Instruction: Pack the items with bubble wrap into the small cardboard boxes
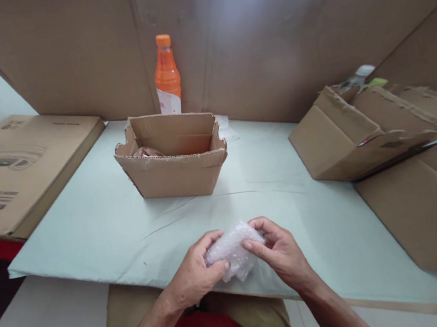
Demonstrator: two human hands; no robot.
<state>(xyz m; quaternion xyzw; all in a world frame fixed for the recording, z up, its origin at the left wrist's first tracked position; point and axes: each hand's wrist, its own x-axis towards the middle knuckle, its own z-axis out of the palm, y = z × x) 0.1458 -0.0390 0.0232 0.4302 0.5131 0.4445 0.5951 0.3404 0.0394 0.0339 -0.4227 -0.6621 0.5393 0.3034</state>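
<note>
Both my hands hold a small bundle wrapped in clear bubble wrap [233, 249] just above the near edge of the pale green sheet [99, 228]. My left hand [197, 273] grips its left side with the thumb on top. My right hand [281, 253] pinches its right end with fingers and thumb. What is inside the wrap cannot be made out. Straight ahead stands an open cardboard box [174, 162] with something reddish lying inside at its left.
An orange drink bottle [167, 74] stands behind the box against a tall cardboard wall [285, 35]. A flat printed carton [14, 170] lies at the left. Torn cardboard boxes [368, 130] and a flat cardboard sheet [431, 206] fill the right side.
</note>
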